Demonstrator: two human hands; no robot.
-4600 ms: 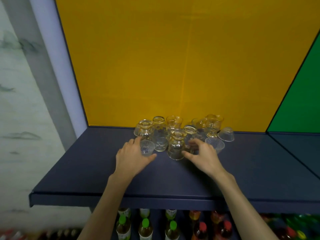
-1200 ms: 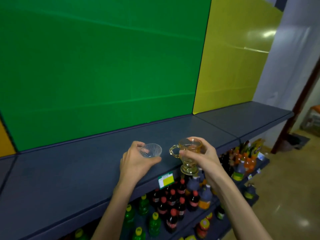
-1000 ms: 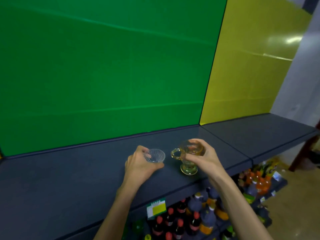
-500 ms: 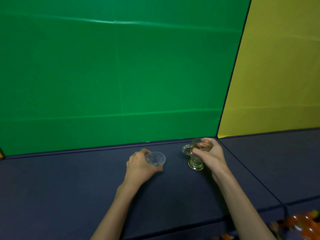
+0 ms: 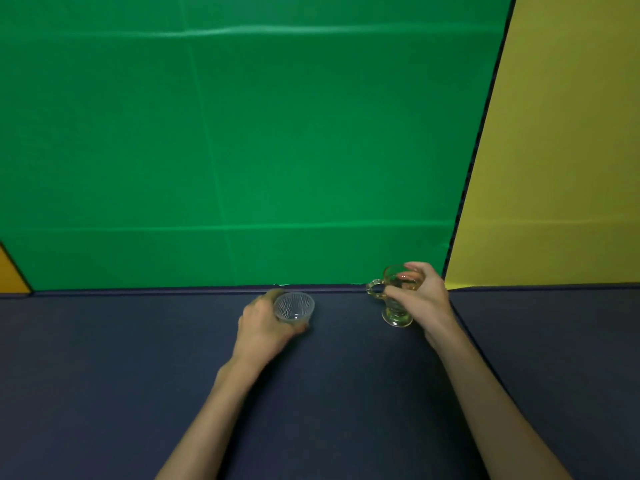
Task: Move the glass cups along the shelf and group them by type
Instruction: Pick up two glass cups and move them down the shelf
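Gripping a small ribbed glass cup (image 5: 294, 307), the left hand (image 5: 265, 329) curls around its near and left side, with the fingers wrapped to the wall of the cup and the thumb at its lower right. This cup is clear, flares toward the rim, stands mouth up and sits close to the back edge of the dark blue shelf (image 5: 138, 375), roughly midway along the section in front of the green panel (image 5: 225, 133). Whether its base touches the shelf or is held just above it cannot be told, as the hand is slightly blurred.

To the right, the right hand (image 5: 420, 303) pinches a footed glass mug (image 5: 394, 296) near its top: the fingers fold over the far rim and the thumb presses the near side. The mug is amber-tinted and upright, its handle pointing left, its round foot at the shelf surface just short of the back edge. It stands near the seam where the green panel meets the yellow panel (image 5: 554, 168). The two glasses are well apart, side by side along the back of the shelf, and both forearms reach in from the front edge.
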